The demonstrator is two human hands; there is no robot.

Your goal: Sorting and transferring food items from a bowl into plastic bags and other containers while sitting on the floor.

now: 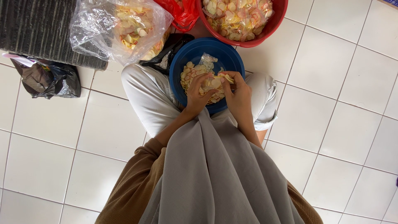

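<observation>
**Both hands working in blue basin of chips**

Left hand [200, 92] curling over pale chips [195, 76], fingers bent & pinching a few pieces. Right hand [237, 94] closing round a small stack of chips, thumb & fingers gripping it, touching left hand at fingertips. Both hovering over near half of blue basin [192, 53], sitting between bent knees in white trousers [149, 97]. Small clear bag [206, 59] lying in basin, far side. Farther out: red basin [265, 35] w/ packed chips, far right; big clear plastic bag [118, 27] of chips, far left; dark bag [47, 81] lying on white tile floor [340, 108], left.
</observation>
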